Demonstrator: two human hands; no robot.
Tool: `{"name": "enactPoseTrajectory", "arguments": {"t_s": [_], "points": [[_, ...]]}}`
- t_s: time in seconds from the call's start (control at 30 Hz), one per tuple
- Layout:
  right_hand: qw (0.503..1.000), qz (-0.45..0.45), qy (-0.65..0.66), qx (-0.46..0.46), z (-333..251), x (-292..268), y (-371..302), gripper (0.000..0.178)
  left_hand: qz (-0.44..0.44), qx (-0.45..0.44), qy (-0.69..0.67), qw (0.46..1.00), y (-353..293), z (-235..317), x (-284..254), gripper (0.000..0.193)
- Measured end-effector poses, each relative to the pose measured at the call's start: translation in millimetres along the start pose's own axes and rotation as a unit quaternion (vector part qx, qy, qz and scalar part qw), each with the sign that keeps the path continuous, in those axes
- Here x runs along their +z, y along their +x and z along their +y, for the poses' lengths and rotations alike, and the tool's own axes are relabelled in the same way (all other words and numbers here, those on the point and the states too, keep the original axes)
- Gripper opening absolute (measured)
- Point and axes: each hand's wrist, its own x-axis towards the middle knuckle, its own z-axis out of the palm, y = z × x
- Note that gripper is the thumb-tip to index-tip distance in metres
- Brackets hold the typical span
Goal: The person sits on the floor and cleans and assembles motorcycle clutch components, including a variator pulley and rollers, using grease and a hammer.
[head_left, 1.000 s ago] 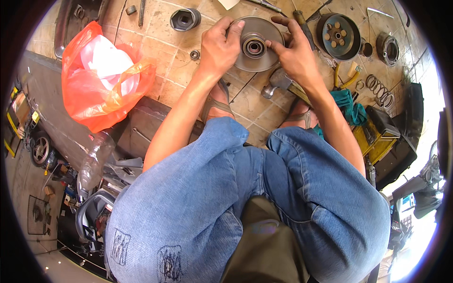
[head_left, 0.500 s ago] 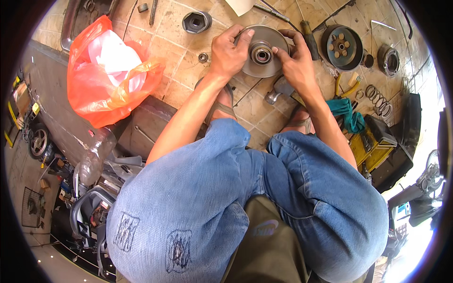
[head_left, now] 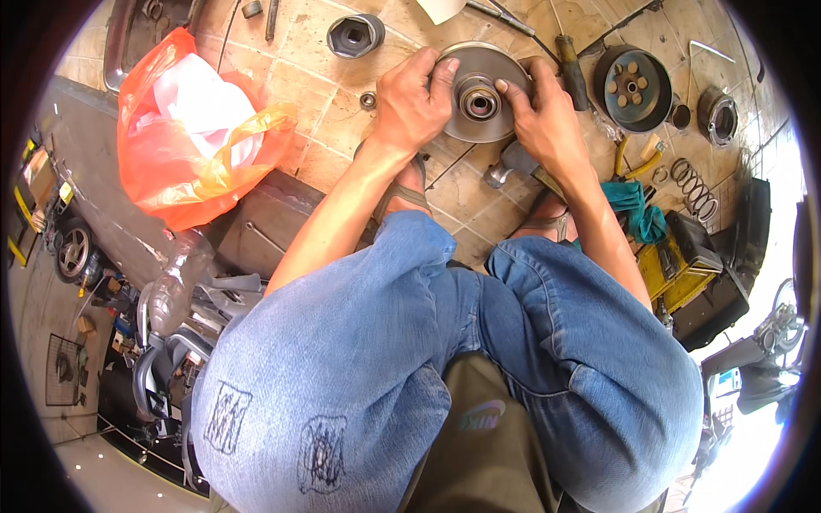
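Between both my hands is a round metal pulley (head_left: 487, 65) with a stepped hub and a bearing-like bore at its centre. It is held face up over the tiled floor, just beyond my feet. My left hand (head_left: 412, 104) grips its left rim, thumb on the upper face. On the opposite rim, my right hand (head_left: 552, 115) is closed, its thumb reaching in beside the hub. The fingers under the disc are hidden. Close to my right wrist lies a hammer (head_left: 516, 159), partly covered by the arm. A screwdriver (head_left: 571, 75) rests beyond the right hand.
Far left of the hands lie a large hex socket (head_left: 355, 37) and a small ring (head_left: 368, 100). An orange plastic bag (head_left: 184, 184) stands left. Rightward are a clutch bell (head_left: 654, 107), a ring-shaped part (head_left: 717, 115), a coil spring (head_left: 694, 190), yellow-handled pliers (head_left: 641, 164), and a teal cloth (head_left: 629, 205).
The pulley and both hands have shifted slightly right and nearer to me. The grip on the rim stays the same. The view has also moved a little.
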Motion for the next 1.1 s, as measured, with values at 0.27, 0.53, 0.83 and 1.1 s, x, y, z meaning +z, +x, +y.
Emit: {"name": "enactPoseTrajectory", "arguments": {"t_s": [0.27,0.53,0.83,1.1], "points": [[0.997,-0.019,-0.061,-0.046,2.7,2.9,8.8,0.036,0.011,0.013,0.051,0.999,-4.7,-0.8,3.1,0.019],[0.981,0.014,-0.138,-0.136,12.8,3.0,14.3,0.038,-0.049,-0.015,0.165,0.985,10.1,9.5,-4.2,0.034],[0.970,-0.070,-0.189,-0.135,-0.4,-11.3,21.4,0.043,-0.032,-0.047,0.258,0.965,-3.9,18.9,3.2,0.032],[0.967,-0.043,-0.203,-0.147,-2.2,-7.1,20.2,0.044,-0.044,-0.030,0.259,0.964,1.9,13.1,0.8,0.033]]}}
